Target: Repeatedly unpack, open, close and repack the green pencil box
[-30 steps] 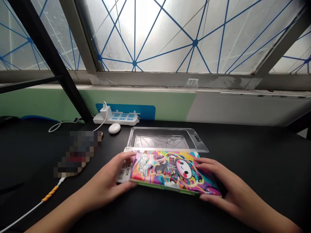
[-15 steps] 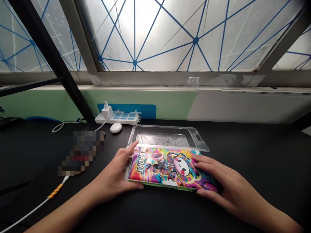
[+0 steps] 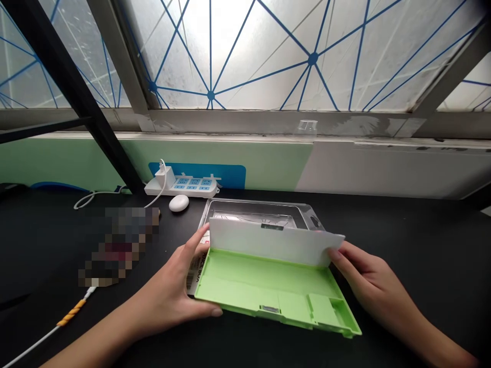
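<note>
A pencil box (image 3: 264,281) with a light green inside lies open in front of me, its white-lined lid (image 3: 245,240) raised on the far side. My left hand (image 3: 180,281) grips the box's left end, thumb along the near edge and fingers at the far left corner. At the lid's right edge, my right hand (image 3: 360,271) pinches it between thumb and fingers. Inside, the tray shows a small compartment at the right and a dark catch near the front edge. Behind the lid lies a clear plastic package (image 3: 257,205), with a printed card (image 3: 195,271) partly visible by my left hand.
A white power strip (image 3: 180,186) with a plugged-in charger stands against the wall. Near it sits a white rounded object (image 3: 179,203). A blurred-out object (image 3: 118,250) with a white cable (image 3: 38,345) lies on the left of the black table (image 3: 414,240).
The lid with the colourful cartoon print has been lifted and tipped back, showing the green inside. My right hand has shifted from the box's right end to the raised lid's edge.
</note>
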The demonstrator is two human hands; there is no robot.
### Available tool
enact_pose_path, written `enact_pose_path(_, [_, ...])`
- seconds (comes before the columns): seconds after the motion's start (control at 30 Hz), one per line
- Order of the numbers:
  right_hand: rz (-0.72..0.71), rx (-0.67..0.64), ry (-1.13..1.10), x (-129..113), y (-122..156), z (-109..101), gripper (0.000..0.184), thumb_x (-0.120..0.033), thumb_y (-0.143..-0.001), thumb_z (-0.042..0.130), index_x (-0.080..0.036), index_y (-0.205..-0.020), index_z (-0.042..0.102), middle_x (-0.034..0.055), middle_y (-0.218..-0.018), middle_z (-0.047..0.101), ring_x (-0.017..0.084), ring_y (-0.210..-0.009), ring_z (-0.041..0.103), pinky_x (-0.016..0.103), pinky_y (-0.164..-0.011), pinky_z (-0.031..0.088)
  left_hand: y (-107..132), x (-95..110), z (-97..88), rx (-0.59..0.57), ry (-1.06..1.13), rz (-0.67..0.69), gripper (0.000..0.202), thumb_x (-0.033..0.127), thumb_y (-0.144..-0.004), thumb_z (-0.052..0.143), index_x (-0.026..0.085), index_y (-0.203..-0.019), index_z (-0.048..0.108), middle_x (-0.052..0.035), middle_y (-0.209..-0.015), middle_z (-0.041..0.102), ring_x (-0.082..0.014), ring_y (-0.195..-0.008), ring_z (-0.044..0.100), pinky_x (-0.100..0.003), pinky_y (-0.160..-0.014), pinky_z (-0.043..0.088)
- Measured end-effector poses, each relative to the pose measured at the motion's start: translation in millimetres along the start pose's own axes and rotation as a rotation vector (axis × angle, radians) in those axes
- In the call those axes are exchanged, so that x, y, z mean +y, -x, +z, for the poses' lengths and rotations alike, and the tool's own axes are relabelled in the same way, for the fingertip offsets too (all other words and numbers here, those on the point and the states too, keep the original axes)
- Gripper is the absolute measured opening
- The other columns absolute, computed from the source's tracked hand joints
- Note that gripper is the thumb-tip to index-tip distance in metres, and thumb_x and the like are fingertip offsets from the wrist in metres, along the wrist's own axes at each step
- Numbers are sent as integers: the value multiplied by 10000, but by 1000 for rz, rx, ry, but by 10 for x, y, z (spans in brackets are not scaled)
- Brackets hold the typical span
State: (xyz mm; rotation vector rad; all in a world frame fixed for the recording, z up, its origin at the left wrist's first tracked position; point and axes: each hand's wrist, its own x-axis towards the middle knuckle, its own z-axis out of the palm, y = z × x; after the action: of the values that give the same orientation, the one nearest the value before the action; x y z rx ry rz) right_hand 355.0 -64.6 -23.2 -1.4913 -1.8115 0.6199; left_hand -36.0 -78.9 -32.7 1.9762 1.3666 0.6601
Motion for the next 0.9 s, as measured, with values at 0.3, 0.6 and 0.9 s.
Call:
enact_pose_path(0.3, [-337, -183, 29, 157, 86, -125, 763, -848, -736, 622, -316, -1279, 682, 132, -1257, 653, 375, -1136, 663, 458, -930, 598, -35, 66, 17, 51, 7, 14, 680, 653, -837, 707, 303, -1389, 520, -100, -1367, 596, -338, -1218, 608, -487, -1057, 506])
enact_pose_path(0.6, [-216, -133, 39, 36, 102, -1, 302, -438, -856, 753, -278, -1111, 719, 95, -1062, 736, 279, -931, 732, 354, -770, 629, -30, 105, -5, 25, -22, 89, 615, 717, -983, 395, 288, -1390, 563, -101, -1410, 589, -337, -1269, 557, -470, -1072, 486])
enact_pose_path(0.9, [27, -144, -57, -12, 101, -4, 513, -536, -860, 709, -256, -1272, 584, 100, -1120, 787, 321, -922, 777, 390, -730, 663, -44, 238, 7, -10, -137, 154, 463, 509, -1026, 503, 291, -1431, 561, -98, -1430, 593, -332, -1304, 524, -494, -1107, 454])
